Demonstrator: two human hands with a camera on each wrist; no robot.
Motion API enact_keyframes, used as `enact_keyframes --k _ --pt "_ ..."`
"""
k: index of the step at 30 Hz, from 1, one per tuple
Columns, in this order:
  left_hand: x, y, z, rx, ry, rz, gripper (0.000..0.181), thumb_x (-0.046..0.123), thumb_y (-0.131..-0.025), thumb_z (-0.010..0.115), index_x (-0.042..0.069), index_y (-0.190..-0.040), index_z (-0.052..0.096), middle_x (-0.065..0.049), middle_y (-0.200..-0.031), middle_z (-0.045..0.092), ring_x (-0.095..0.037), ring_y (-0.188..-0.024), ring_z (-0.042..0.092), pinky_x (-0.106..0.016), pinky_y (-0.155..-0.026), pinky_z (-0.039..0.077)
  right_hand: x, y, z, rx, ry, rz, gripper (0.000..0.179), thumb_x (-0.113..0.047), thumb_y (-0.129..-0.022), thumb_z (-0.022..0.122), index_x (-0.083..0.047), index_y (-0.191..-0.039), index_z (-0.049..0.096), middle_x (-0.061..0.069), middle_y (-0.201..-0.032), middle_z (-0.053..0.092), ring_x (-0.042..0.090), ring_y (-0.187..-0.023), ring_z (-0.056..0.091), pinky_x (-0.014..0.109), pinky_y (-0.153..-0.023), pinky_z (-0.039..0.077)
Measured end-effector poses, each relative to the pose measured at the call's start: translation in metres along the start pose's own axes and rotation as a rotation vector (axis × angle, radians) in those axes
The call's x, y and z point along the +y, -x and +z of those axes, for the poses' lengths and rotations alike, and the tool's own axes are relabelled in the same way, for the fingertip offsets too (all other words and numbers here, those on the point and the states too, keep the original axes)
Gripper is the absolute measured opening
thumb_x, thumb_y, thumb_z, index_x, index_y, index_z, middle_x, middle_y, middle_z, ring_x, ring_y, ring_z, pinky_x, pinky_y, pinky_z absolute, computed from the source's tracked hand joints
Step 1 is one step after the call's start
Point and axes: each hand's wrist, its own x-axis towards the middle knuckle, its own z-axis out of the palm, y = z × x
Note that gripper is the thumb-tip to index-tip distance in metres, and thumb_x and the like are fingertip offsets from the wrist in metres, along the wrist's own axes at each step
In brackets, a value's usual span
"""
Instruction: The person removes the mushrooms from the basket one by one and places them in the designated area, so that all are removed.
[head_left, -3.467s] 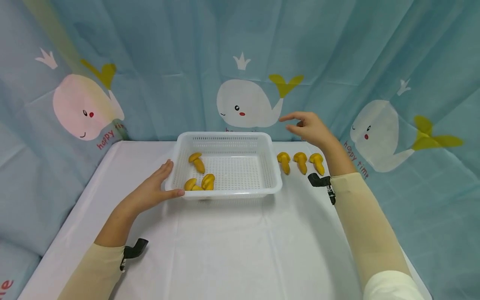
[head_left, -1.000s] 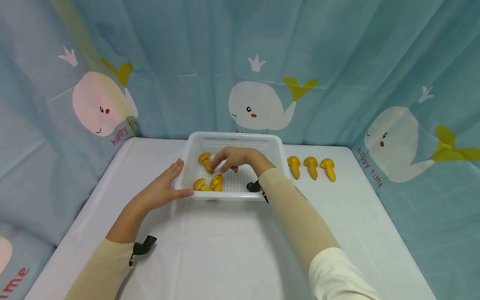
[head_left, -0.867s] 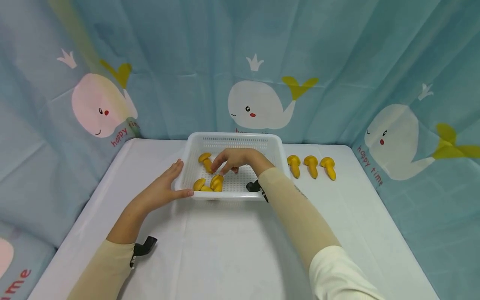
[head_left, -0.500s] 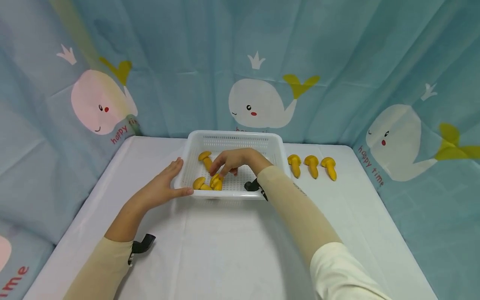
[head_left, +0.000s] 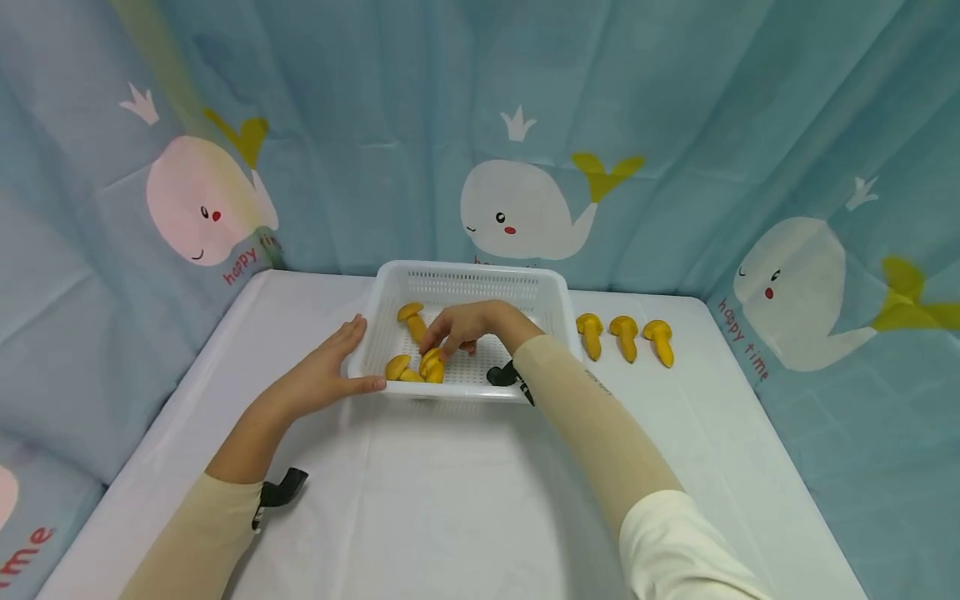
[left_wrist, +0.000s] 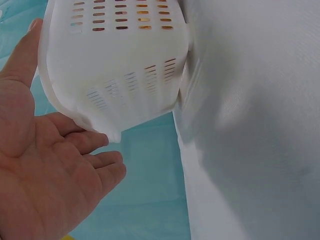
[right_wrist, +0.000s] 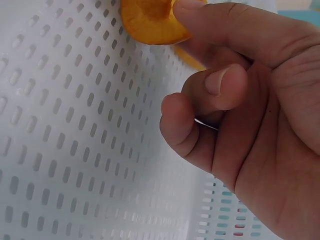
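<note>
A white perforated plastic basket [head_left: 465, 390] holds several yellow mushrooms. My right hand [head_left: 468, 325] reaches down inside it and pinches a mushroom [head_left: 432, 367] near the front wall. In the right wrist view the thumb lies against this mushroom's cap [right_wrist: 150, 22]; the index fingertip is hidden behind it. Other mushrooms in the basket are one farther back [head_left: 412, 318] and one in the front left corner [head_left: 398, 367]. My left hand [head_left: 318, 375] rests at the basket's left end, thumb on the near rim and fingers extended along the side.
On the white-covered table [head_left: 450, 492], right of the basket, three mushrooms lie in a row: a left one [head_left: 590, 333], a middle one [head_left: 624, 336] and a right one [head_left: 660, 340]. A blue whale-print curtain [head_left: 375, 167] hangs behind and along both sides.
My right hand has come from above the row on the right into the basket. Over the last second its fingertips have closed in on the front mushroom. The left hand stays at the basket's side.
</note>
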Motion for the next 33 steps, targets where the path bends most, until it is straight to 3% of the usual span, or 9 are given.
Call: enact_keyframes --k 12,24,30,33 --pt "-0.0023 0.0011 0.0060 0.001 0.003 -0.007 0.127 0.074 -0.077 0.074 0.018 -0.166 0.002 -0.008 -0.174 -0.003 -0.041 -0.158 0.002 -0.074 -0.116 0.018 0.0043 -0.0027 0.0035 0.015 0.000 0.018 0.037 -0.010 -0.098 0.069 -0.018 -0.134 0.069 -0.008 -0.132 0.067 0.013 -0.053 0.037 0.022 -0.053 0.039" --pt "-0.0008 0.0011 0.0019 -0.003 -0.022 -0.009 0.127 0.073 -0.078 0.074 0.017 -0.166 0.003 -0.011 -0.173 -0.001 -0.042 -0.158 0.003 -0.073 -0.116 0.017 0.0049 -0.0036 0.0050 0.049 0.006 0.001 0.030 -0.010 -0.097 0.070 -0.021 -0.125 0.074 -0.007 -0.124 0.071 0.014 -0.052 0.036 0.022 -0.050 0.037" --pt "0.0000 0.0004 0.0030 -0.003 -0.004 -0.011 0.125 0.071 -0.078 0.075 0.018 -0.166 0.003 -0.009 -0.173 -0.003 -0.041 -0.158 0.002 -0.073 -0.117 0.016 0.0034 -0.0021 -0.0007 0.121 0.072 -0.061 0.026 -0.012 -0.097 0.071 -0.017 -0.122 0.076 -0.007 -0.119 0.072 0.025 -0.076 0.052 0.025 -0.052 0.039" --pt "0.0000 -0.0003 0.0029 0.003 -0.002 -0.012 0.125 0.071 -0.078 0.075 0.018 -0.166 0.003 -0.010 -0.173 -0.002 -0.041 -0.158 0.003 -0.073 -0.117 0.017 -0.0005 -0.0017 -0.0037 0.162 0.087 -0.093 0.025 -0.015 -0.097 0.071 -0.018 -0.122 0.076 -0.008 -0.120 0.071 0.024 -0.092 0.057 0.026 -0.054 0.041"
